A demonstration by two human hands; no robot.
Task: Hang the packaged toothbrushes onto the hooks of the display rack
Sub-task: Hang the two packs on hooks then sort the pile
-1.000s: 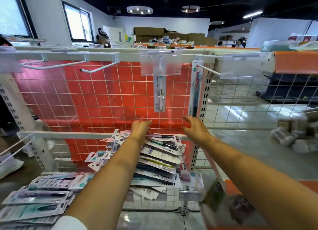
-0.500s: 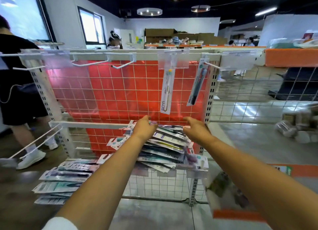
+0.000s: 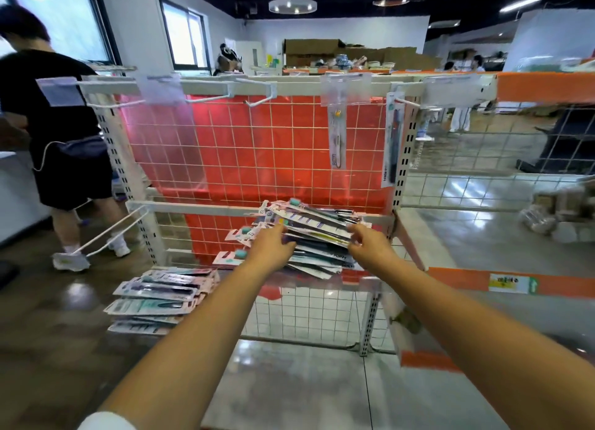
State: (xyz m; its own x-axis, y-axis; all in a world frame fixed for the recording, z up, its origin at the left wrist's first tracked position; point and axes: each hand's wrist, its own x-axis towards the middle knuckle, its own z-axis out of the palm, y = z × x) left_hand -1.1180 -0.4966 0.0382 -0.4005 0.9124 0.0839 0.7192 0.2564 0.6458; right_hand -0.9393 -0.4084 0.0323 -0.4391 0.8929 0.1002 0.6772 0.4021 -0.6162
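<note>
Both arms are reaching forward to a heap of packaged toothbrushes that is lying on the middle rail of the display rack, in front of its red grid panel. The left hand is pressing against the left end of the heap, its fingers curling around the edge of the upper packs. The right hand is gripping the right end of the same upper packs, with the fingers hooking over their edge (the fingertips themselves are hidden behind the card). The heap is fanning out, with several packs sliding lower on the near side.

Two packs are already hanging from the top bar: one toothbrush pack under a clear label holder, and a second hanging pack just beside the right upright. Further left, two bare hooks are sticking out from the top bar.

A second pile of toothbrush packs is sitting lower, at the left foot of the rack. A long white hook is jutting out from the left upright. A person in black clothes is standing at the far left, facing away. Cardboard boxes are showing in the background, blurred.
</note>
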